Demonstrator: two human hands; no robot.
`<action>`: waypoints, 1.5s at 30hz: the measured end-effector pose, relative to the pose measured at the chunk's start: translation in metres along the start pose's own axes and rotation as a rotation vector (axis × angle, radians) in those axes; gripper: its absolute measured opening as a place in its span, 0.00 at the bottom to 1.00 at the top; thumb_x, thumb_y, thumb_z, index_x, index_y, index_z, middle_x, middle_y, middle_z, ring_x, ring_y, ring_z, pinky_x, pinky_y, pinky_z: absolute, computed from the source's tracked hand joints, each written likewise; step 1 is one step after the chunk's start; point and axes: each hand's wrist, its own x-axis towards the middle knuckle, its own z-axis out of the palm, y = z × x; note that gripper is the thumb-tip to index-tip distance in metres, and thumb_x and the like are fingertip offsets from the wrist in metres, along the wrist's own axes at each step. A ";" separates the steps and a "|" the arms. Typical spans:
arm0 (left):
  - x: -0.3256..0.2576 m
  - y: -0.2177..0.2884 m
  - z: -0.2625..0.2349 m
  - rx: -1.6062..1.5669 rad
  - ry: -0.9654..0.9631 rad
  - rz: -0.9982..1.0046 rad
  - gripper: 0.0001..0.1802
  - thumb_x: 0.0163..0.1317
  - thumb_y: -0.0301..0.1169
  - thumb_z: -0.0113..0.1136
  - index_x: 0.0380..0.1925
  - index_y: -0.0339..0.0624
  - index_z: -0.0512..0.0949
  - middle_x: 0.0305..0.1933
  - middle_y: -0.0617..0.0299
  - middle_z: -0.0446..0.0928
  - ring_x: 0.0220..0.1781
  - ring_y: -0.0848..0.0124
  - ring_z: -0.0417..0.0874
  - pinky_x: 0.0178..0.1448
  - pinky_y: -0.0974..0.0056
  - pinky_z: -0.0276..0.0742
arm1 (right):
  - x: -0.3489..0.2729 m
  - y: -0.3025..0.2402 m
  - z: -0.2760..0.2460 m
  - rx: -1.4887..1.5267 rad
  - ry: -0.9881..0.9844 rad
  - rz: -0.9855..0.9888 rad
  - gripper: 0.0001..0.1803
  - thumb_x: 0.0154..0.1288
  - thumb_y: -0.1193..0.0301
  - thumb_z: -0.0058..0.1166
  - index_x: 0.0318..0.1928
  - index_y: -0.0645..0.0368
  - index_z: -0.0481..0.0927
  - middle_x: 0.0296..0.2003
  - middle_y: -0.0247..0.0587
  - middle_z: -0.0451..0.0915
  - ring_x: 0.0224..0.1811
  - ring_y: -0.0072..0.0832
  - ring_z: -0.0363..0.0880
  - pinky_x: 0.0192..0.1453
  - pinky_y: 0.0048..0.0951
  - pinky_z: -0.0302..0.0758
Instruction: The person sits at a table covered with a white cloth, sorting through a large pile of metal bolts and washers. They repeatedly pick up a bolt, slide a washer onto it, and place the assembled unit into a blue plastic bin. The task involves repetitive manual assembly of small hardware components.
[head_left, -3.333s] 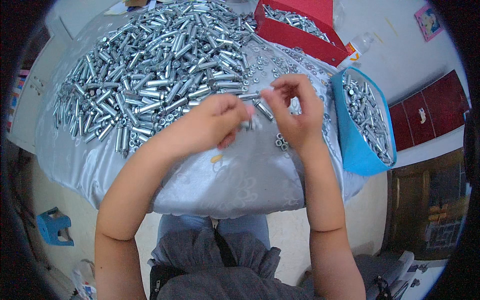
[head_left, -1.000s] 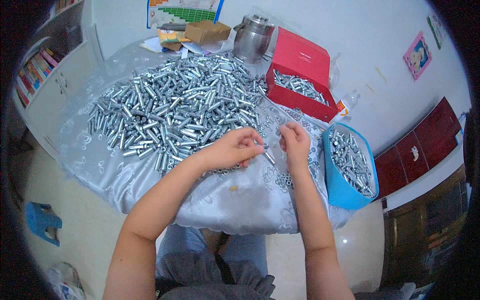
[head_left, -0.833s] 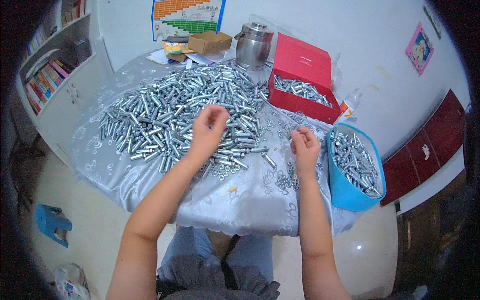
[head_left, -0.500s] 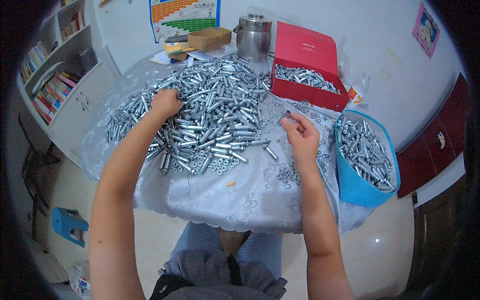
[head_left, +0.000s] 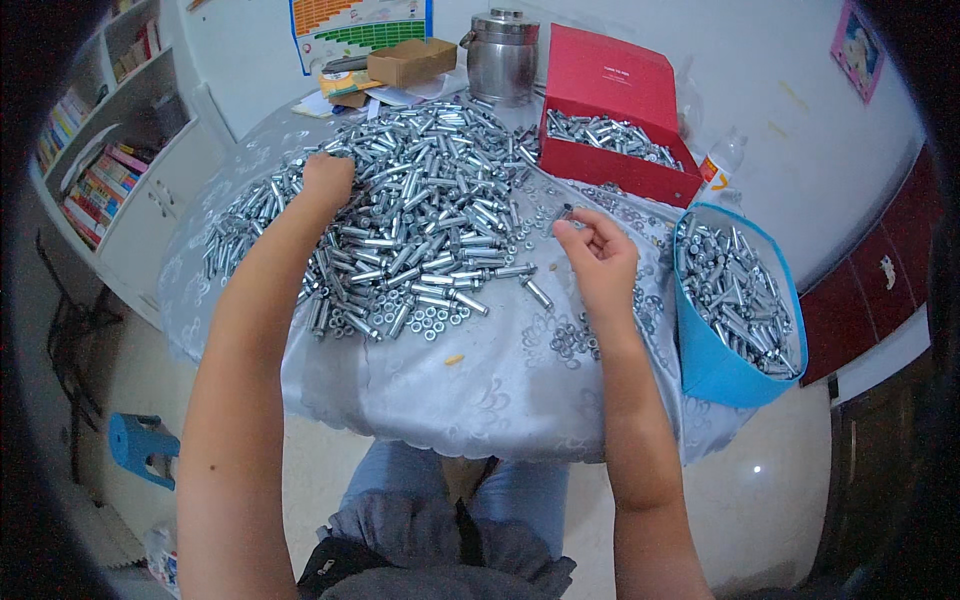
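Observation:
A large heap of silvery metal anchor bolts (head_left: 430, 215) covers much of the table. My left hand (head_left: 328, 182) reaches into the heap's left side with curled fingers; its fingertips and whatever they grip are hidden. Right of the heap, my right hand (head_left: 603, 255) is raised over the cloth. Its thumb and fingers pinch a small metal piece, apparently an anchor bolt (head_left: 563, 213), mostly covered by the fingers. One bolt (head_left: 537, 292) lies apart at the heap's right edge. Loose nuts (head_left: 428, 322) are scattered along the heap's near edge, and more rings or nuts (head_left: 572, 340) lie near my right wrist.
A blue fabric bin (head_left: 725, 375) full of bolts stands at the table's right edge. Behind it are a red box (head_left: 615, 175) of bolts and a plastic bottle (head_left: 722, 160). A steel pot (head_left: 502, 60) and a cardboard box (head_left: 411, 62) stand at the back.
The view has shifted slightly, so the table sits a little higher. My left hand has moved slightly farther into the heap; my right hand still pinches the small piece in nearly the same spot.

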 end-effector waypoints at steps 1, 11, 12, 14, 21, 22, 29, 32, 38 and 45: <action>-0.001 -0.003 0.001 0.003 0.002 0.011 0.08 0.49 0.29 0.52 0.30 0.46 0.79 0.36 0.56 0.78 0.43 0.62 0.77 0.46 0.60 0.69 | 0.000 0.001 0.001 0.003 -0.006 -0.015 0.10 0.53 0.75 0.57 0.36 0.64 0.76 0.17 0.24 0.68 0.17 0.08 0.62 0.21 0.12 0.57; 0.017 -0.059 -0.010 -0.593 -0.050 -0.106 0.14 0.45 0.34 0.63 0.32 0.40 0.79 0.32 0.53 0.79 0.34 0.65 0.79 0.39 0.61 0.73 | -0.001 0.009 0.005 0.005 -0.223 0.038 0.10 0.52 0.75 0.56 0.36 0.66 0.75 0.24 0.31 0.73 0.23 0.12 0.69 0.24 0.13 0.64; 0.016 -0.062 -0.012 -0.726 0.037 -0.115 0.13 0.47 0.34 0.61 0.32 0.39 0.79 0.31 0.54 0.79 0.33 0.66 0.79 0.38 0.62 0.73 | -0.002 0.005 0.008 0.065 -0.247 0.087 0.10 0.53 0.75 0.56 0.36 0.66 0.75 0.25 0.33 0.74 0.24 0.14 0.71 0.25 0.14 0.66; 0.009 -0.040 -0.029 -1.118 0.214 -0.100 0.12 0.56 0.35 0.55 0.32 0.36 0.77 0.27 0.60 0.78 0.29 0.75 0.75 0.34 0.69 0.70 | -0.002 0.001 0.007 0.146 -0.279 0.185 0.11 0.53 0.75 0.55 0.37 0.67 0.74 0.28 0.36 0.76 0.27 0.17 0.74 0.27 0.16 0.69; -0.117 0.118 -0.108 -1.898 0.193 0.066 0.09 0.59 0.33 0.52 0.32 0.38 0.74 0.25 0.71 0.70 0.26 0.83 0.66 0.29 0.76 0.62 | -0.002 -0.008 0.004 0.289 -0.298 0.266 0.12 0.56 0.76 0.51 0.42 0.66 0.73 0.30 0.37 0.76 0.30 0.21 0.74 0.35 0.19 0.71; -0.124 0.127 -0.108 -1.916 0.304 0.126 0.08 0.58 0.31 0.52 0.32 0.37 0.74 0.26 0.69 0.70 0.26 0.83 0.66 0.29 0.76 0.62 | -0.001 -0.008 0.006 0.287 -0.300 0.247 0.13 0.56 0.76 0.51 0.43 0.66 0.73 0.30 0.36 0.76 0.30 0.21 0.74 0.36 0.18 0.71; -0.126 0.141 -0.077 -1.722 0.330 0.137 0.07 0.56 0.28 0.53 0.30 0.35 0.74 0.26 0.63 0.71 0.24 0.79 0.68 0.28 0.74 0.63 | -0.005 -0.001 0.007 0.092 -0.400 0.185 0.16 0.58 0.75 0.50 0.49 0.61 0.73 0.32 0.29 0.71 0.33 0.14 0.68 0.38 0.15 0.67; -0.123 0.138 -0.075 -1.750 0.297 0.150 0.07 0.57 0.29 0.52 0.30 0.35 0.74 0.25 0.64 0.71 0.24 0.80 0.67 0.27 0.74 0.62 | -0.006 0.003 0.008 -0.010 -0.398 0.140 0.17 0.59 0.73 0.51 0.49 0.61 0.73 0.32 0.30 0.72 0.34 0.15 0.68 0.39 0.15 0.65; -0.123 0.127 -0.076 -1.741 0.285 0.127 0.06 0.56 0.28 0.54 0.31 0.36 0.75 0.24 0.64 0.69 0.23 0.79 0.66 0.26 0.74 0.62 | -0.004 0.000 0.007 -0.143 -0.366 0.066 0.13 0.58 0.74 0.50 0.45 0.60 0.77 0.33 0.34 0.75 0.34 0.17 0.69 0.39 0.17 0.66; -0.126 0.128 -0.077 -1.659 0.222 0.252 0.09 0.54 0.29 0.56 0.33 0.37 0.76 0.25 0.60 0.72 0.22 0.76 0.69 0.26 0.73 0.65 | -0.005 0.004 0.010 -0.178 -0.391 0.035 0.11 0.57 0.75 0.51 0.42 0.60 0.78 0.36 0.36 0.76 0.37 0.18 0.71 0.40 0.17 0.66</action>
